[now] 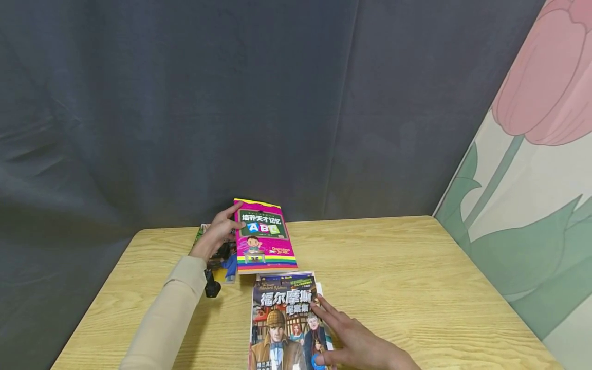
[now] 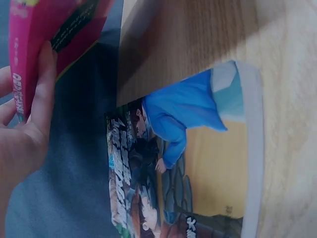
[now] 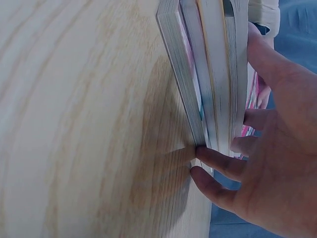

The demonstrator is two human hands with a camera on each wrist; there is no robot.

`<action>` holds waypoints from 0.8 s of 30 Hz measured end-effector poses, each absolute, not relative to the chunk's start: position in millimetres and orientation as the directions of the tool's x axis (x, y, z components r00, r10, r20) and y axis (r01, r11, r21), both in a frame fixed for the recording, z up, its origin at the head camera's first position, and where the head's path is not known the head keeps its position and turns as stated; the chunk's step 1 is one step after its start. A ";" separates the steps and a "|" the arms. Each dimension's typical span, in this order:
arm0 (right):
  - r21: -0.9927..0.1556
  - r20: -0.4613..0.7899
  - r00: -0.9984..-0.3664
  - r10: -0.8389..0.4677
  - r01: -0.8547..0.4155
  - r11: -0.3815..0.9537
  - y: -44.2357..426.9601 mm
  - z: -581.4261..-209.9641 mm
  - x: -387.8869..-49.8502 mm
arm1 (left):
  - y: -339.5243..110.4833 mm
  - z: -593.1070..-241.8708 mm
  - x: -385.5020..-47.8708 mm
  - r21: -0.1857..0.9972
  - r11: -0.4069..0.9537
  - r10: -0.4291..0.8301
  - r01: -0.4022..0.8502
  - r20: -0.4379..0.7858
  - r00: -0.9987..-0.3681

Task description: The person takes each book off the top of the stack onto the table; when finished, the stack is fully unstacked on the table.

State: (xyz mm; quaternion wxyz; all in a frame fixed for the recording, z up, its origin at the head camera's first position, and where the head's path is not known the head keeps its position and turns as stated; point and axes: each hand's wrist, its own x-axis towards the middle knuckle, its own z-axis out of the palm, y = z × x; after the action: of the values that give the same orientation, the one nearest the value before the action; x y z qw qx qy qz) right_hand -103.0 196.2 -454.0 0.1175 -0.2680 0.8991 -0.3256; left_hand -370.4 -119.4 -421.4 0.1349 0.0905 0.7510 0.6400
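In the head view my left hand [image 1: 219, 231] grips a pink ABC book [image 1: 264, 259] by its left edge. The left wrist view shows the thumb on the pink cover [image 2: 67, 62] and other fingers behind the spine, with the book raised off the table. Beneath that hand lies another book [image 2: 213, 163] with a blue-coated figure on its cover. My right hand [image 1: 358, 341] rests along the right side of a stack of books topped by a detective book [image 1: 282, 329]. Its fingers, loosely bent, touch the page edges [image 3: 218, 74] in the right wrist view.
A wooden table [image 1: 393, 267] bears all the books. Behind it hangs a dark curtain [image 1: 277, 103], and a wall with a tulip picture [image 1: 536, 103] stands at the right. A small black device [image 1: 212, 285] is strapped at the left wrist.
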 end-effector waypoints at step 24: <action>-0.669 -0.090 -0.811 -0.579 -0.381 0.638 199.3 -451.3 -103.3 | -120.6 -438.5 -372.5 0.964 0.261 0.300 -0.052 -0.132 -0.945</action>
State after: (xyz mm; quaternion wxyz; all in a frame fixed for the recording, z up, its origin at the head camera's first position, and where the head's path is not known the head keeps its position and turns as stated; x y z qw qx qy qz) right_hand -103.3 199.3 -451.3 0.1498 -0.2689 0.8926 -0.3296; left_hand -372.5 -120.6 -438.5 0.1461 0.0794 0.7804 0.6028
